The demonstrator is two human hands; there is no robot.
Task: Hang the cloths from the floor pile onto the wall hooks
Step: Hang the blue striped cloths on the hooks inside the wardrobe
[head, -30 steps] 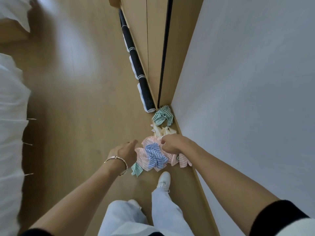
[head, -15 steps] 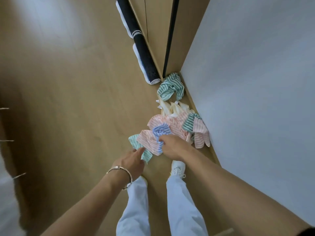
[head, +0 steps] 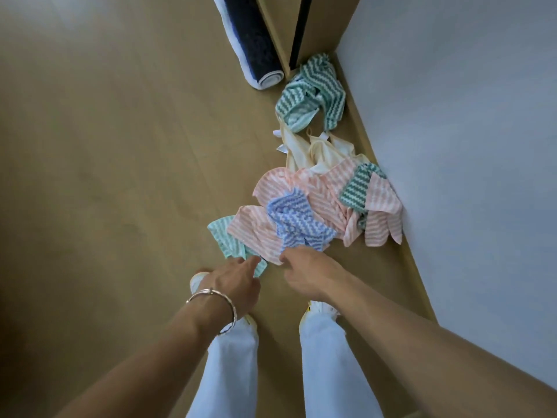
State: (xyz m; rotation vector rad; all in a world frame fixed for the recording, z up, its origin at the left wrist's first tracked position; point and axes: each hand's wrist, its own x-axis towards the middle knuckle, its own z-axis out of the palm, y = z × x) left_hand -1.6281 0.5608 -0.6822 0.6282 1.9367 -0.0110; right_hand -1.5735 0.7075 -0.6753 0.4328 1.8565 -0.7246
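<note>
A pile of striped cloths lies on the wooden floor along the white wall. A blue zigzag cloth sits on top of a pink striped cloth. A mint green cloth sticks out at the pile's left. A dark green striped cloth and cream cloths lie farther off. My left hand, with a bracelet on its wrist, pinches the near corner of the mint green cloth. My right hand has curled fingers at the pink cloth's near edge. No wall hooks are in view.
A rolled dark mat lies against the wooden cabinet at the top. My feet in white shoes and light trousers stand just below the pile. Open wooden floor stretches to the left.
My right hand has come off the blue cloth and drawn back to the pile's near edge. My left hand has reached forward onto the mint green cloth's corner. The view has tilted down and closer.
</note>
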